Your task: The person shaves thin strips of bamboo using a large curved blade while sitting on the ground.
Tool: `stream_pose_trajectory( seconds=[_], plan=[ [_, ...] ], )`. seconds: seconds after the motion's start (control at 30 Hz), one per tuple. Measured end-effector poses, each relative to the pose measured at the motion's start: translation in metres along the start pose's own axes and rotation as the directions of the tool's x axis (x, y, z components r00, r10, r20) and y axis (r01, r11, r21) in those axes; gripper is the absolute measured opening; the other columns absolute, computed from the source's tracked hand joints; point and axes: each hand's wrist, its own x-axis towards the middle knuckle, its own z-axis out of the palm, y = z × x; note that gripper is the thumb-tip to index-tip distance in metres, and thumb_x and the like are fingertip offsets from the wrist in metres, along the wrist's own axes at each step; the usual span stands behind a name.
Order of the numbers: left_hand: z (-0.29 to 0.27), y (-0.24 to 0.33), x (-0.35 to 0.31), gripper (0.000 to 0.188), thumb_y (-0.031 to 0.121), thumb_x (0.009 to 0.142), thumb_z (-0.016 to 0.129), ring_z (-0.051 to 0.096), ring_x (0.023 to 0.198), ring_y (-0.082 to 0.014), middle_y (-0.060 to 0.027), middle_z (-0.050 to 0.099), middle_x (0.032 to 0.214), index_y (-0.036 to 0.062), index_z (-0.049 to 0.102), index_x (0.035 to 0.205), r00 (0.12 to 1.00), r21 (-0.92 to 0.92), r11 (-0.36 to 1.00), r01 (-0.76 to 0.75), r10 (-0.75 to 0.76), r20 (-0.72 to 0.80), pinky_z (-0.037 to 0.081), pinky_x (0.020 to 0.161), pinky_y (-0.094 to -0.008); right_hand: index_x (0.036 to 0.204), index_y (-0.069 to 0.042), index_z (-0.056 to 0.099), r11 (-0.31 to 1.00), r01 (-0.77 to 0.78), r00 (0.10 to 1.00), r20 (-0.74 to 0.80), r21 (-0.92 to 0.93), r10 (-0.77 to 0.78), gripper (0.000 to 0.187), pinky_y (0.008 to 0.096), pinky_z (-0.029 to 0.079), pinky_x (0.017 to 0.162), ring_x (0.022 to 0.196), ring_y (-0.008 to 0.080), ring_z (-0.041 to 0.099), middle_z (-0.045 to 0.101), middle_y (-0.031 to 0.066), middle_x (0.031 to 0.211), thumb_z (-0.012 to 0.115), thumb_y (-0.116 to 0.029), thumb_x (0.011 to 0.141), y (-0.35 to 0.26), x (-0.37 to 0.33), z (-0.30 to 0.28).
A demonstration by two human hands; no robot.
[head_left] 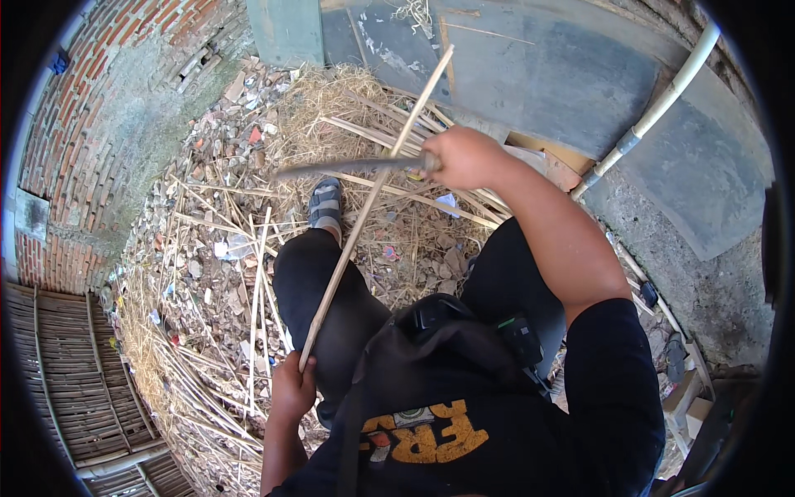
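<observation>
A long, pale bamboo strip [354, 236] slants from my lower left up past my right hand. My left hand [292, 388] is closed round its lower end, beside my left knee. Higher up, my right hand [464, 159] grips the handle of a machete [339, 166], whose dark blade points left and crosses the strip. I cannot tell whether the edge is cutting into the wood or only lies against it. Under and behind the blade, more split bamboo strips [373, 130] lie in a loose bundle on the ground.
Rubble and straw-like shavings [327, 103] cover the ground, with loose strips [259, 311] at the left. A brick wall [116, 124] rises at the left, above a slatted bamboo panel [70, 373]. Grey boards [546, 74] and a pale pole [662, 103] stand at the right.
</observation>
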Motion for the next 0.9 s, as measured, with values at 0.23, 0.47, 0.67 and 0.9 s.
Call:
stream_pose_trajectory(
  seconds=[0.23,0.47,0.67,0.9],
  plan=[
    [0.016,-0.011,0.001,0.028,0.02,0.098,0.059,0.058,0.064,-0.0484,-0.0251,0.057,0.065,-0.0002,0.052,0.079,0.997,0.031,0.999,-0.024,0.027,-0.07,0.043,0.057,-0.0522,0.098,-0.003,0.071,0.978,-0.035,0.999,-0.033,0.207,0.043,0.034,0.0436,0.053,0.078,0.085,0.033,0.069,0.07,0.0193,0.087,0.075,-0.033,0.083,0.019,0.005,-0.009],
    [0.005,-0.005,-0.001,0.032,0.022,0.1,0.057,0.059,0.064,-0.0476,-0.025,0.058,0.066,-0.0003,0.051,0.078,1.0,-0.078,0.997,0.022,-0.022,0.003,0.043,0.056,-0.0503,0.096,-0.004,0.07,0.997,-0.064,0.998,-0.001,0.044,0.064,0.029,0.0449,0.053,0.08,0.087,0.0342,0.069,0.071,0.0173,0.089,0.073,-0.03,0.083,0.026,0.007,-0.004],
    [0.006,-0.011,0.001,0.031,0.023,0.099,0.058,0.059,0.063,-0.0471,-0.0245,0.058,0.065,-0.0001,0.053,0.079,1.0,-0.032,0.999,0.021,-0.021,0.022,0.043,0.056,-0.0504,0.095,-0.01,0.072,0.975,0.138,0.984,0.134,-0.172,-0.115,0.022,0.0435,0.053,0.076,0.084,0.0293,0.069,0.071,0.0121,0.087,0.075,-0.026,0.081,-0.024,-0.009,-0.009],
    [0.016,-0.017,-0.001,0.027,0.02,0.098,0.058,0.059,0.064,-0.0484,-0.0254,0.058,0.066,0.0012,0.051,0.08,0.998,-0.048,0.999,0.004,-0.007,-0.059,0.043,0.056,-0.053,0.096,-0.008,0.07,0.991,-0.049,0.997,-0.055,0.126,0.057,0.029,0.0446,0.052,0.077,0.084,0.0349,0.067,0.069,0.0162,0.084,0.074,-0.034,0.084,0.021,0.013,-0.009]
  ],
)
